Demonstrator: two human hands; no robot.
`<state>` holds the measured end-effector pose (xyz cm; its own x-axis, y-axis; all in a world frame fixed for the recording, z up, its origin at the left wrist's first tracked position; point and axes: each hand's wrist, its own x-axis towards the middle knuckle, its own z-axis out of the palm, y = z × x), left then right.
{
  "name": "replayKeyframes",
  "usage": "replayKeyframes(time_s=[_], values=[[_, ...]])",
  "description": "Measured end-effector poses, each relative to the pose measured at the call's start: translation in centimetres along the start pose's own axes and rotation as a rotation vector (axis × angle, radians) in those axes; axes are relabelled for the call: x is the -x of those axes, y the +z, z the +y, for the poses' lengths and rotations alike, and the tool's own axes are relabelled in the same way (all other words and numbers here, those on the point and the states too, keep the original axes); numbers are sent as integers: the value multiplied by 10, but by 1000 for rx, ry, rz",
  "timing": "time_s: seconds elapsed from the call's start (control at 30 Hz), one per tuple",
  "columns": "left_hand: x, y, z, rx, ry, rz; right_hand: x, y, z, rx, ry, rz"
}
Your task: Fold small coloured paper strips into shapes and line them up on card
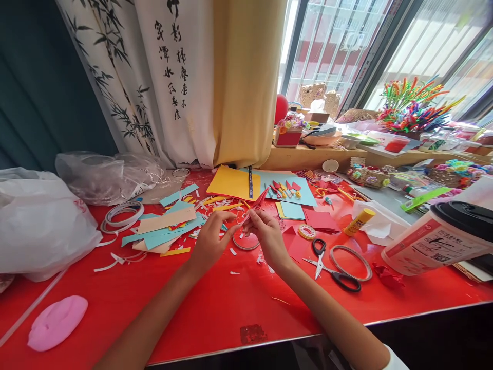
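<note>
Over the middle of the red table [215,308], my left hand [212,237] and my right hand [267,237] meet at the fingertips. My right thumb and fingers are pinched on a small red paper piece [261,199], whose pointed end sticks up above them. The fingers of my left hand are bent towards it, and what they hold between the tips is too small to make out. A tape ring [246,247] lies under the hands. Open black-handled scissors [332,267] rest to the right, near red paper squares [321,219] and a small tape roll [307,232].
Blue and tan paper strips [165,223] lie left of the hands. Behind are yellow sheets [231,182] and a blue sheet [304,192] with small paper pieces. A glue stick [359,222], tape ring [351,263] and large cup [439,239] stand or lie right; a plastic bag [42,221] is left.
</note>
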<state>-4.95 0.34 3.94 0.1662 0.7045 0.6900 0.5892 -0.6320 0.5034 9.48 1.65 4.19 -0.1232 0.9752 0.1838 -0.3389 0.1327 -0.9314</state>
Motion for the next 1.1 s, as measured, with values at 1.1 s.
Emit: replayKeyframes(time_s=[1.1], values=[[-4, -4, -9, -9, 160, -184, -1, -7, 6, 475, -208, -160]])
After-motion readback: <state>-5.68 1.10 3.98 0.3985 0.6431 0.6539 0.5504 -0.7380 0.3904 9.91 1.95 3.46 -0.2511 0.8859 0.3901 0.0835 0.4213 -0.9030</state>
